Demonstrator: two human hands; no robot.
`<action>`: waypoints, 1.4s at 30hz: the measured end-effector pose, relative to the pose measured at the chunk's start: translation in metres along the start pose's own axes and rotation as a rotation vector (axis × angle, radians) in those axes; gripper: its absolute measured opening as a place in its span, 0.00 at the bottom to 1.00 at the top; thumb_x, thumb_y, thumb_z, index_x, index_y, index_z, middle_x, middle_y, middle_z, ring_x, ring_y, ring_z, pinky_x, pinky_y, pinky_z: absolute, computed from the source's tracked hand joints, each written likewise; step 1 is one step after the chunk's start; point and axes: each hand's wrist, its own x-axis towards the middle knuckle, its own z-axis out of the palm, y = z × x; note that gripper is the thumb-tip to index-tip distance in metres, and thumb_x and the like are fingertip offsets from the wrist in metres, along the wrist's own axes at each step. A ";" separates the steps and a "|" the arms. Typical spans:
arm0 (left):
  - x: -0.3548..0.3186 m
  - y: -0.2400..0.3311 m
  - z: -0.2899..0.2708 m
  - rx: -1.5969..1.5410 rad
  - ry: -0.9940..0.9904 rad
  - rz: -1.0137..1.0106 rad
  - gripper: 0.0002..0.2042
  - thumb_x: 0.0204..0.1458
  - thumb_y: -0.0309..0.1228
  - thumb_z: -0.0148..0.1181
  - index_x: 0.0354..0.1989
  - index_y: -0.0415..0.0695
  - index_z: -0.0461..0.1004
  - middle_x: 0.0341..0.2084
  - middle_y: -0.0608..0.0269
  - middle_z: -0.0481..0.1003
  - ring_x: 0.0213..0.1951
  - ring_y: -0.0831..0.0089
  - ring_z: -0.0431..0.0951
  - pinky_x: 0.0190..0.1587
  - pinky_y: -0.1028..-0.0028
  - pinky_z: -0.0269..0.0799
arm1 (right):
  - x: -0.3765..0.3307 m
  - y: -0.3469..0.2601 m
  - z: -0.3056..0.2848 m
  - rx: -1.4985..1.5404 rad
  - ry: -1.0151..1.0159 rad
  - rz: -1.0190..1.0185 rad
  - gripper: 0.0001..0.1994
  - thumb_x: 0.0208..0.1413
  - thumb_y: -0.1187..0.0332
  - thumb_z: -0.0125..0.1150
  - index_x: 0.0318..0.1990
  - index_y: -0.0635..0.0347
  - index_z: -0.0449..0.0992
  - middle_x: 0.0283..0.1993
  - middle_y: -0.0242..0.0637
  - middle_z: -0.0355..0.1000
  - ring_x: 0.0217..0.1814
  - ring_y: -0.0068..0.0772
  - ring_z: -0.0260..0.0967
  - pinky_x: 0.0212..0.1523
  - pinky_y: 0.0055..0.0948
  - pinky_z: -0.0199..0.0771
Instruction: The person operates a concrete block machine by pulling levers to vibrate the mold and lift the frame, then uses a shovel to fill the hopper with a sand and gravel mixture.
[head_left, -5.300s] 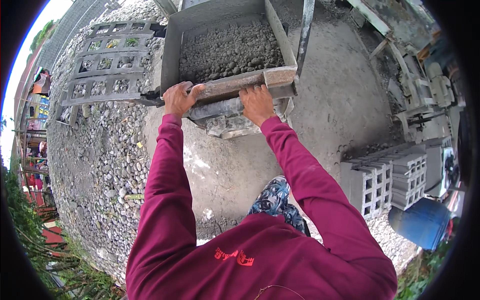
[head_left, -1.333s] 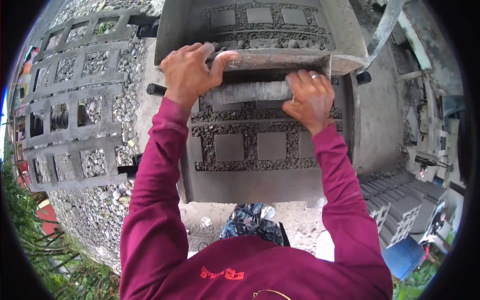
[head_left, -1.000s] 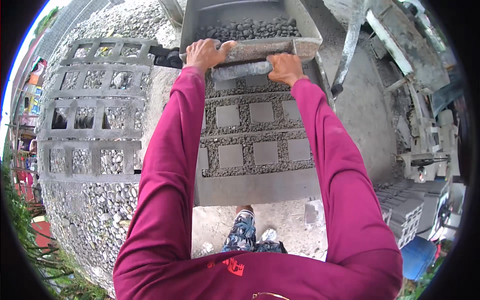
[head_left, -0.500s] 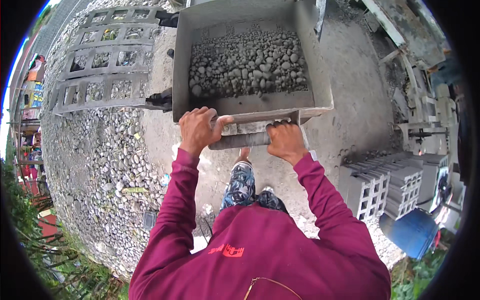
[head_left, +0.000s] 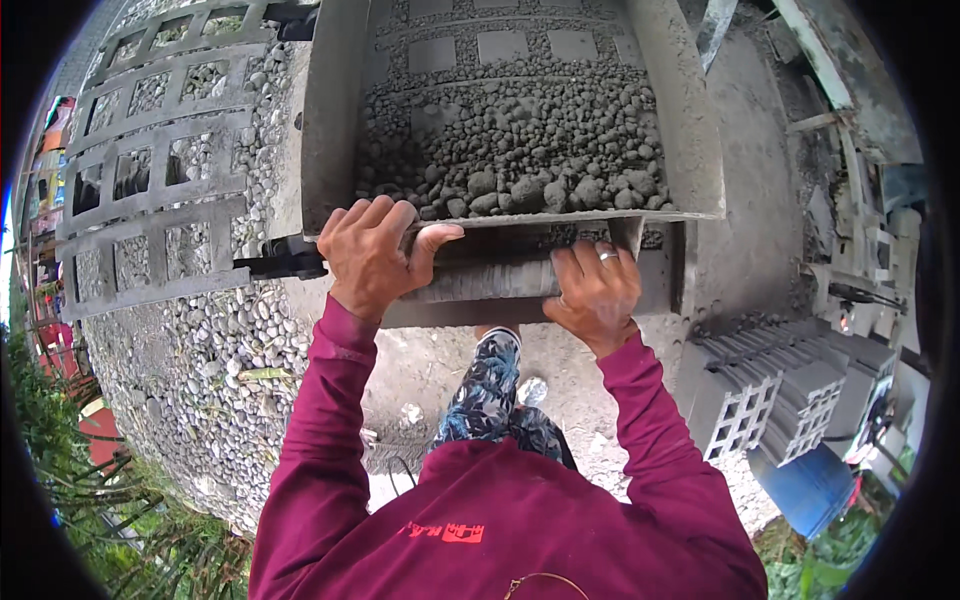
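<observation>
Grey metal box (head_left: 330, 120) holds wet gravel mix (head_left: 520, 160); left hand (head_left: 375, 255) and right hand (head_left: 598, 292) grip its handle (head_left: 490, 285)

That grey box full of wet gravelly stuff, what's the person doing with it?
A person in a maroon top grips the near edge of a grey metal box with both hands: the left hand curls over its rim, the right hand holds the bar below. A heap of damp concrete mix lies inside, over a mould grid. Finished hollow blocks are stacked at the right, and a gravel pile lies to the left.
</observation>
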 end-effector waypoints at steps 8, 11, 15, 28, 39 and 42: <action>0.186 -0.106 0.102 0.083 0.217 -0.014 0.31 0.53 0.66 0.55 0.23 0.47 0.80 0.15 0.63 0.75 0.19 0.61 0.78 0.24 0.64 0.70 | 0.217 0.099 0.076 -0.056 0.241 -0.077 0.09 0.30 0.68 0.59 0.25 0.54 0.73 0.26 0.35 0.70 0.31 0.39 0.72 0.35 0.36 0.70; 0.251 -0.139 0.121 0.178 0.085 -0.101 0.39 0.51 0.74 0.44 0.29 0.46 0.83 0.25 0.51 0.81 0.32 0.54 0.83 0.37 0.56 0.76 | 0.281 0.125 0.091 -0.061 0.188 -0.056 0.08 0.34 0.69 0.58 0.27 0.55 0.76 0.29 0.38 0.76 0.34 0.42 0.75 0.38 0.39 0.74; 0.283 -0.141 0.116 0.065 -0.103 -0.233 0.41 0.50 0.76 0.43 0.37 0.46 0.85 0.35 0.46 0.82 0.45 0.50 0.81 0.50 0.54 0.72 | 0.319 0.137 0.093 -0.102 0.016 0.042 0.11 0.39 0.68 0.56 0.32 0.53 0.80 0.32 0.42 0.79 0.36 0.44 0.79 0.39 0.41 0.77; -0.108 0.068 -0.070 -0.043 -0.207 -0.125 0.26 0.52 0.59 0.60 0.22 0.47 0.79 0.19 0.60 0.76 0.26 0.62 0.79 0.31 0.63 0.69 | -0.088 -0.043 -0.068 0.158 -0.518 0.030 0.11 0.34 0.66 0.60 0.28 0.53 0.82 0.24 0.44 0.78 0.31 0.44 0.79 0.33 0.44 0.75; -0.087 0.052 -0.043 -0.071 -0.026 -0.123 0.24 0.52 0.56 0.64 0.19 0.46 0.73 0.16 0.65 0.69 0.23 0.63 0.74 0.28 0.63 0.63 | -0.086 -0.040 -0.043 0.110 -0.077 0.062 0.18 0.34 0.67 0.62 0.39 0.55 0.77 0.39 0.37 0.73 0.46 0.44 0.71 0.47 0.43 0.69; -0.086 0.053 -0.033 -0.078 0.026 -0.073 0.23 0.50 0.55 0.65 0.19 0.48 0.73 0.16 0.68 0.67 0.20 0.68 0.70 0.26 0.68 0.60 | -0.090 -0.031 -0.039 0.066 -0.097 0.021 0.20 0.30 0.63 0.62 0.38 0.53 0.77 0.38 0.37 0.73 0.44 0.42 0.71 0.47 0.40 0.69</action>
